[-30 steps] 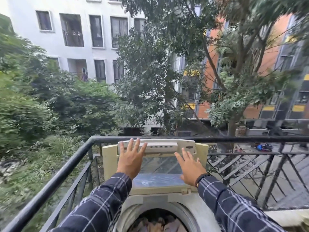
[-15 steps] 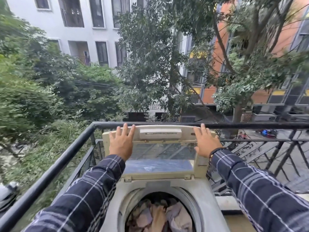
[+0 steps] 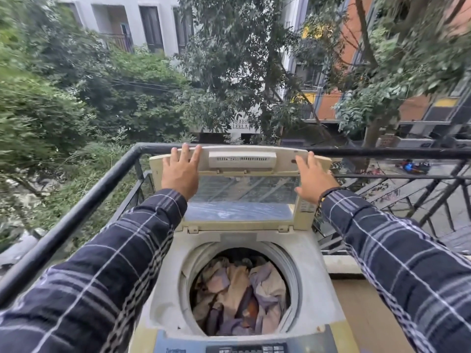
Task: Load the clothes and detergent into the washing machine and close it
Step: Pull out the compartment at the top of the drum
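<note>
Left hand (image 3: 180, 171) and right hand (image 3: 314, 179) pressed flat, fingers straight and clasping nothing, on the upright lid (image 3: 242, 189) near its top edge, clothes (image 3: 239, 296) lying below the lid's hinge.

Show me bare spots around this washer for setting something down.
Bare: the grey top deck either side of the drum, and the tan surface right of that deck. Crowded: the drum, heaped with clothes; left hand and right hand rest on the raised cream lid.

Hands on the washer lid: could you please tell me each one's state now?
Left hand: open, flat against the raised lid.
Right hand: open, flat against the lid.
</note>
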